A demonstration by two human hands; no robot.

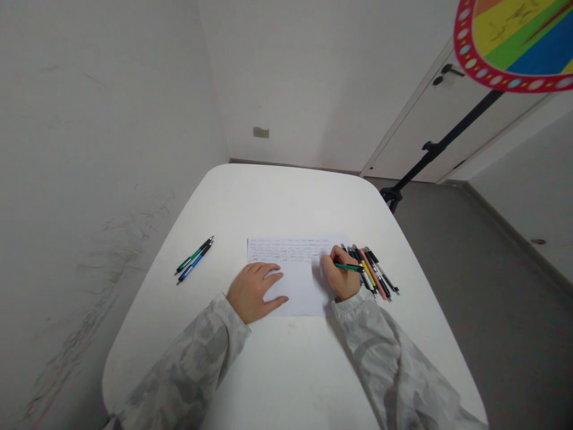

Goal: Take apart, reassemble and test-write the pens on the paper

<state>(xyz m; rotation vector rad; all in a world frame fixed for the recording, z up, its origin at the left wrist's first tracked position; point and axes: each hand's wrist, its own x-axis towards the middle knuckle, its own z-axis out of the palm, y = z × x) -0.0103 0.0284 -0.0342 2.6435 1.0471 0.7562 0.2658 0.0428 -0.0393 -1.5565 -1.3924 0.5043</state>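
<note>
A sheet of white paper (pixel 298 289) lies on the white table, with several lines of writing across its upper part. My left hand (pixel 257 291) rests on the paper's left side, fingers spread and holding nothing. At the right side of the sheet, my right hand (pixel 342 273) is closed around a green pen (pixel 348 267). The pen's writing tip is hidden by the fingers. Just right of that hand, several pens and markers (pixel 376 272) lie side by side, black, yellow, pink and white among them.
A green pen (pixel 193 255) and a blue pen (pixel 196 263) lie on the table's (pixel 286 200) left side. Walls stand to the left and beyond the table. A colourful wheel (pixel 519 42) on a black stand (pixel 430 156) is at the right, before a door.
</note>
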